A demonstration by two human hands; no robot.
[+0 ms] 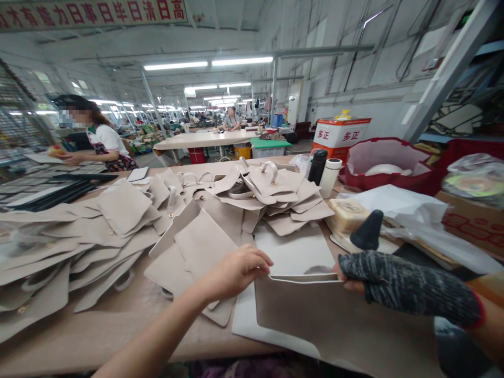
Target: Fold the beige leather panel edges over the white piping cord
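A large beige leather bag panel stands on edge in front of me, with a pale rim along its top. My left hand pinches its upper left corner between thumb and fingers. At the other end of that edge, my right hand, in a dark grey knitted glove with a red cuff, has its fingers closed on the panel. White sheets lie behind and under the panel. Beside my left hand are loose beige leather pieces.
Piled leather pieces with handles spread over the left and back of the table. Right of these stand a black bottle, a white bottle, a dark cone and a red bag. A co-worker stands far left.
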